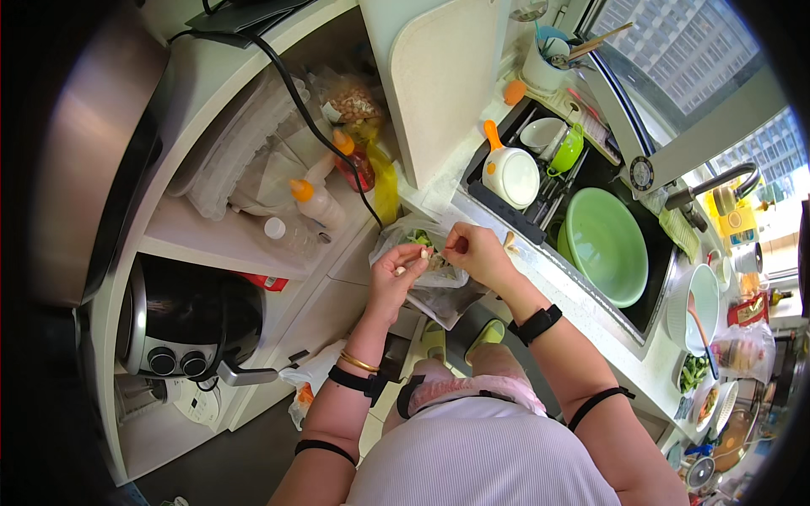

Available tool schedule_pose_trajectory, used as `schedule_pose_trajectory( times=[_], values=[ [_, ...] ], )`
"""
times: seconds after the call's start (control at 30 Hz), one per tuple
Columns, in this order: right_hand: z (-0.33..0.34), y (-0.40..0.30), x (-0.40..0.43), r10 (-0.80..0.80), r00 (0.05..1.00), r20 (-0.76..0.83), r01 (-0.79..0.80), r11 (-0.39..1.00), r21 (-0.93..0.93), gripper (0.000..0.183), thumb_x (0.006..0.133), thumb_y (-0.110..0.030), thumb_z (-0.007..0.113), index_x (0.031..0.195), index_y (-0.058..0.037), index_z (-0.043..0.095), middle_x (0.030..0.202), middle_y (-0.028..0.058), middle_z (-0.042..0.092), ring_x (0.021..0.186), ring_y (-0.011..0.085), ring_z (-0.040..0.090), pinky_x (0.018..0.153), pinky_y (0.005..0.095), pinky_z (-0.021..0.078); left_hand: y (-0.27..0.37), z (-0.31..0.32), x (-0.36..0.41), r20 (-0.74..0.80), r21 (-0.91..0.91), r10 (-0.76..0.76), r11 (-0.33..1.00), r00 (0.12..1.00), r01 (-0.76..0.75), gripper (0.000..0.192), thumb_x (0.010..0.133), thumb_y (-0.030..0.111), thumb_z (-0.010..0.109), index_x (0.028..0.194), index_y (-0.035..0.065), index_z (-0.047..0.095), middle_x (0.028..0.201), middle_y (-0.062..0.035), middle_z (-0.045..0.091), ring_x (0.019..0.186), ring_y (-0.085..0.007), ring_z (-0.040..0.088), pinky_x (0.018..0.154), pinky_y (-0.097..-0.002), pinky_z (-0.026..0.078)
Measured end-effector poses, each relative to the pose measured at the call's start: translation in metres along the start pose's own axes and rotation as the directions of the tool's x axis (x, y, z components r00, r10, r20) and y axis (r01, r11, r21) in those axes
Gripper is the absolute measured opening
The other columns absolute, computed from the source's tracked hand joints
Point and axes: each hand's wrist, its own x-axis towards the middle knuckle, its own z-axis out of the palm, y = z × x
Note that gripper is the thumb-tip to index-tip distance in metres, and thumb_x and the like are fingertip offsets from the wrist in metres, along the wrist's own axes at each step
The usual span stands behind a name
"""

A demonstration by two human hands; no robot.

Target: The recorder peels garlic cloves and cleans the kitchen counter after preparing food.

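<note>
Small pale garlic cloves [400, 271] rest in my left hand [398, 272], with one clove between thumb and fingertips. My right hand [474, 253] is close beside it, thumb and index finger pinched together; whether anything is between them is too small to tell. Below both hands a clear plastic bag [405, 231] lines a bin and holds green vegetable scraps [420, 238] and pale peelings. A piece of tan peel [510, 243] lies on the counter edge just right of my right hand.
The sink at right holds a green basin [607, 246] and a white pan with an orange handle [511, 177]. A white cutting board [443, 95] stands upright ahead. At left, shelves carry squeeze bottles [319, 202] and an air fryer [196, 316]; a black cable [294, 95] hangs in front.
</note>
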Motion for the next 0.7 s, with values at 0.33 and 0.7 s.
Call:
schedule_pose_trajectory(
  times=[0.33, 0.7],
  values=[
    [0.011, -0.002, 0.008, 0.026, 0.997, 0.078, -0.044, 0.971, 0.237, 0.012, 0.074, -0.007, 0.065, 0.082, 0.0019, 0.065, 0.066, 0.0078, 0.063, 0.059, 0.0120, 0.057, 0.056, 0.0265, 0.0463, -0.004, 0.002, 0.005, -0.019, 0.324, 0.303, 0.903, 0.953, -0.281, 0.020, 0.079, 0.001, 0.065, 0.099, 0.0001, 0.063, 0.093, -0.0072, 0.065, 0.082, -0.0146, 0.061, 0.072, -0.0262, 0.048],
    [0.008, -0.005, 0.007, 0.086, 0.983, 0.161, -0.130, 0.949, 0.288, 0.006, 0.074, -0.004, 0.063, 0.076, 0.0008, 0.060, 0.068, 0.0014, 0.060, 0.063, 0.0067, 0.052, 0.056, 0.0215, 0.0433, 0.008, 0.011, -0.003, 0.109, 0.631, 0.523, 0.621, 0.845, -0.465, 0.017, 0.079, 0.004, 0.065, 0.096, 0.0010, 0.066, 0.089, -0.0083, 0.065, 0.079, -0.0227, 0.063, 0.069, -0.0289, 0.048]
  ],
)
